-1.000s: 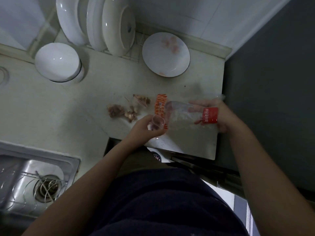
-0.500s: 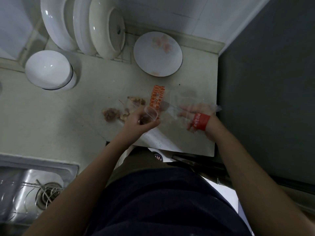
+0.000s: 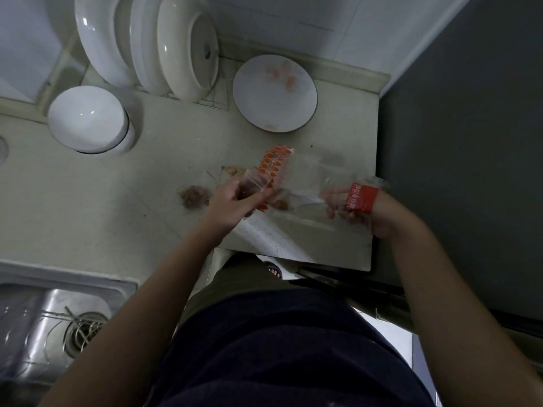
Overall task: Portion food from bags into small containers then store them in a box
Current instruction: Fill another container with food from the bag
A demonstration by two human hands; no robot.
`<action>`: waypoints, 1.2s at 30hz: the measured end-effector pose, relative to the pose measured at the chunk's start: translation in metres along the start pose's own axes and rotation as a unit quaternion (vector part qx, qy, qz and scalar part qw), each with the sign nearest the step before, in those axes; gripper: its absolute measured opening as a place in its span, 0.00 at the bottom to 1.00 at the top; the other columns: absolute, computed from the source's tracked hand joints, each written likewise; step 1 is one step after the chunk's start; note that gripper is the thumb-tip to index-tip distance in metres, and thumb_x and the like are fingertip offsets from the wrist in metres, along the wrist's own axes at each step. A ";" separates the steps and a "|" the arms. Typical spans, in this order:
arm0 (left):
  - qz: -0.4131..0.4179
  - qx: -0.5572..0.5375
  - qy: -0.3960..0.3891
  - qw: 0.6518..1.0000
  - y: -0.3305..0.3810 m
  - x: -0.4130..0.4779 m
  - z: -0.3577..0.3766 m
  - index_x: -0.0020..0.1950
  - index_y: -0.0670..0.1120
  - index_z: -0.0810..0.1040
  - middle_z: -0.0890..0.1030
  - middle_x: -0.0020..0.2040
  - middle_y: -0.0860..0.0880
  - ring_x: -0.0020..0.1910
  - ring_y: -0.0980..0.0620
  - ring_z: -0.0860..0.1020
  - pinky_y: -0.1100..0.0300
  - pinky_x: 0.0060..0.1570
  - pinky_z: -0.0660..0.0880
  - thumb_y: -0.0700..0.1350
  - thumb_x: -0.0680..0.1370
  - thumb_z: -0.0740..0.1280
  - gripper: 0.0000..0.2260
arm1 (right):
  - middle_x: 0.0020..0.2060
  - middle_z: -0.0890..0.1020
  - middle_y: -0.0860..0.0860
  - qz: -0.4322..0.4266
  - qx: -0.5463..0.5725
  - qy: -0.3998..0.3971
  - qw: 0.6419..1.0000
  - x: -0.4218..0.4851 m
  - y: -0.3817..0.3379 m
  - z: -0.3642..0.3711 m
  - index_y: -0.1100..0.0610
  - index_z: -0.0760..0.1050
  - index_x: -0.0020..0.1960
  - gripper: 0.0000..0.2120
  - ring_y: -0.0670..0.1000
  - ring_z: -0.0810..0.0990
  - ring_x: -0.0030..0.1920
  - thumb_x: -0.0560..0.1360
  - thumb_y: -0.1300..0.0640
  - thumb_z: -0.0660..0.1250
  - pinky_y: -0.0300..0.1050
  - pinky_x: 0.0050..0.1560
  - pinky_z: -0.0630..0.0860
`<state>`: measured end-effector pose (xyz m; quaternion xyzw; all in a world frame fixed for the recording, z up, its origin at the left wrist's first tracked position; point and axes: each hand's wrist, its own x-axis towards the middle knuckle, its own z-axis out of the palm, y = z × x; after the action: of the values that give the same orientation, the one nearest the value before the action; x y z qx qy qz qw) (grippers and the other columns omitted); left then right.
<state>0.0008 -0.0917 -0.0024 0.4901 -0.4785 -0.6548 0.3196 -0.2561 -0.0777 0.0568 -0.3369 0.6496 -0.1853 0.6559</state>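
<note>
My left hand (image 3: pixel 232 201) grips a small clear cup (image 3: pixel 254 186) holding dark brownish food, above the counter (image 3: pixel 117 201) near its front edge. To its right, my right hand (image 3: pixel 357 208) pinches a crumpled transparent bag (image 3: pixel 311 183) with a red label.

Pale counter (image 3: pixel 88 201), tiled wall (image 3: pixel 323 13) (dim), steel sink (image 3: pixel 44 318).

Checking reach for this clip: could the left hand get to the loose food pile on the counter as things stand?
Probably not right away. The food pile lies uncovered just beside the left hand, but that hand is closed around the small clear cup, so it would need to put the cup down first.
</note>
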 end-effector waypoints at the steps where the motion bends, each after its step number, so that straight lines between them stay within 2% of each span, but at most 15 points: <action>1: -0.006 0.000 -0.002 1.000 0.001 0.000 0.001 0.52 0.45 0.78 0.81 0.37 0.53 0.32 0.59 0.77 0.65 0.30 0.72 0.53 0.73 0.73 0.15 | 0.29 0.77 0.51 -0.008 0.000 0.006 1.000 -0.003 -0.001 0.000 0.59 0.78 0.52 0.07 0.40 0.65 0.20 0.77 0.63 0.63 0.29 0.19 0.60; 4: -0.007 -0.010 -0.008 1.000 0.002 -0.001 0.006 0.53 0.44 0.79 0.80 0.37 0.51 0.32 0.58 0.76 0.67 0.31 0.73 0.59 0.70 0.74 0.22 | 0.22 0.75 0.46 -0.040 0.008 0.033 0.999 -0.014 -0.005 0.000 0.56 0.78 0.42 0.08 0.40 0.63 0.19 0.78 0.60 0.63 0.29 0.20 0.59; 6: 0.007 -0.017 -0.020 1.000 0.001 0.000 0.010 0.52 0.44 0.78 0.77 0.39 0.46 0.33 0.55 0.74 0.65 0.31 0.72 0.56 0.72 0.73 0.17 | 0.21 0.75 0.47 -0.048 0.012 0.072 0.996 -0.021 -0.008 0.000 0.56 0.77 0.38 0.09 0.40 0.63 0.19 0.77 0.61 0.65 0.30 0.20 0.59; 9: 0.003 -0.028 -0.016 0.999 -0.004 0.003 0.013 0.53 0.36 0.75 0.76 0.40 0.41 0.34 0.52 0.73 0.63 0.33 0.72 0.48 0.77 0.70 0.15 | 0.23 0.71 0.57 -0.053 0.042 0.142 0.988 -0.032 -0.010 -0.009 0.64 0.74 0.35 0.12 0.42 0.62 0.18 0.74 0.72 0.58 0.31 0.20 0.55; 11: -0.007 -0.027 -0.021 0.999 -0.007 0.006 0.013 0.53 0.34 0.75 0.78 0.40 0.39 0.34 0.51 0.74 0.63 0.33 0.72 0.47 0.78 0.70 0.16 | 0.25 0.71 0.58 -0.063 0.077 0.164 0.981 -0.040 -0.013 -0.018 0.66 0.73 0.37 0.09 0.43 0.61 0.18 0.73 0.73 0.57 0.30 0.20 0.54; 13: -0.018 -0.026 -0.031 0.999 -0.010 0.010 0.015 0.50 0.36 0.76 0.79 0.39 0.41 0.34 0.52 0.74 0.62 0.34 0.73 0.47 0.78 0.70 0.13 | 0.22 0.74 0.54 -0.077 0.101 0.189 0.974 -0.049 -0.015 -0.027 0.64 0.76 0.37 0.08 0.43 0.61 0.18 0.74 0.69 0.61 0.30 0.20 0.54; 16: -0.025 -0.004 -0.031 0.999 -0.013 0.015 0.025 0.50 0.36 0.76 0.79 0.38 0.45 0.33 0.52 0.75 0.61 0.36 0.74 0.48 0.77 0.71 0.14 | 0.20 0.73 0.49 -0.105 0.121 0.250 0.955 -0.060 -0.020 -0.033 0.60 0.80 0.39 0.08 0.43 0.61 0.18 0.75 0.64 0.65 0.31 0.19 0.53; 20: -0.029 0.021 -0.033 0.999 -0.012 0.022 0.040 0.44 0.46 0.78 0.80 0.31 0.54 0.31 0.55 0.76 0.64 0.36 0.76 0.45 0.75 0.74 0.06 | 0.18 0.71 0.48 -0.148 0.162 0.334 0.917 -0.070 -0.029 -0.033 0.60 0.79 0.39 0.08 0.43 0.59 0.17 0.75 0.64 0.64 0.32 0.19 0.54; 22: -0.020 0.010 -0.059 0.998 -0.009 0.025 0.047 0.46 0.47 0.79 0.78 0.31 0.52 0.33 0.52 0.76 0.63 0.36 0.76 0.48 0.73 0.75 0.07 | 0.19 0.71 0.48 -0.168 0.192 0.340 0.905 -0.075 -0.033 -0.032 0.61 0.78 0.40 0.07 0.43 0.59 0.17 0.75 0.64 0.64 0.33 0.20 0.55; 25: -0.021 0.005 -0.083 0.996 -0.002 0.028 0.055 0.49 0.46 0.80 0.77 0.33 0.48 0.35 0.48 0.75 0.56 0.40 0.76 0.57 0.68 0.75 0.17 | 0.19 0.71 0.48 -0.179 0.230 0.340 0.894 -0.077 -0.037 -0.031 0.62 0.78 0.41 0.07 0.43 0.59 0.18 0.76 0.65 0.63 0.34 0.21 0.54; 26: -0.022 0.008 -0.083 0.996 -0.001 0.030 0.056 0.48 0.47 0.80 0.78 0.33 0.50 0.35 0.48 0.76 0.55 0.40 0.76 0.57 0.68 0.75 0.16 | 0.19 0.70 0.48 -0.179 0.239 0.337 0.893 -0.076 -0.038 -0.030 0.63 0.78 0.41 0.07 0.44 0.59 0.18 0.76 0.65 0.63 0.35 0.21 0.53; 29: -0.012 0.022 -0.076 0.997 -0.002 0.035 0.058 0.45 0.54 0.81 0.79 0.32 0.55 0.34 0.51 0.76 0.55 0.40 0.75 0.50 0.73 0.74 0.04 | 0.19 0.70 0.48 -0.181 0.253 0.325 0.893 -0.074 -0.040 -0.024 0.63 0.78 0.42 0.07 0.43 0.58 0.18 0.76 0.65 0.63 0.33 0.20 0.53; 31: -0.009 0.035 -0.073 0.997 -0.004 0.035 0.056 0.49 0.49 0.81 0.80 0.34 0.53 0.35 0.51 0.76 0.55 0.40 0.75 0.47 0.75 0.73 0.06 | 0.20 0.70 0.48 -0.186 0.258 0.323 0.891 -0.071 -0.041 -0.018 0.63 0.79 0.41 0.07 0.43 0.58 0.18 0.76 0.65 0.63 0.33 0.20 0.54; 33: -0.003 0.048 -0.074 0.996 -0.003 0.033 0.055 0.53 0.46 0.80 0.80 0.36 0.52 0.35 0.54 0.76 0.59 0.40 0.75 0.47 0.75 0.73 0.09 | 0.20 0.71 0.49 -0.190 0.258 0.332 0.887 -0.068 -0.040 -0.014 0.61 0.80 0.39 0.08 0.43 0.59 0.19 0.75 0.64 0.64 0.33 0.20 0.56; 36: 0.035 0.075 -0.053 0.995 0.002 0.028 0.054 0.48 0.51 0.78 0.79 0.31 0.57 0.31 0.61 0.75 0.71 0.35 0.73 0.46 0.75 0.74 0.06 | 0.21 0.72 0.49 -0.192 0.244 0.338 0.889 -0.065 -0.039 -0.008 0.60 0.81 0.39 0.08 0.44 0.60 0.19 0.75 0.63 0.65 0.34 0.21 0.57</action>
<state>-0.0596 -0.0997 -0.0069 0.4601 -0.5591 -0.6309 0.2786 -0.2622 -0.0629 0.1309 -0.2013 0.6888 -0.5628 0.4102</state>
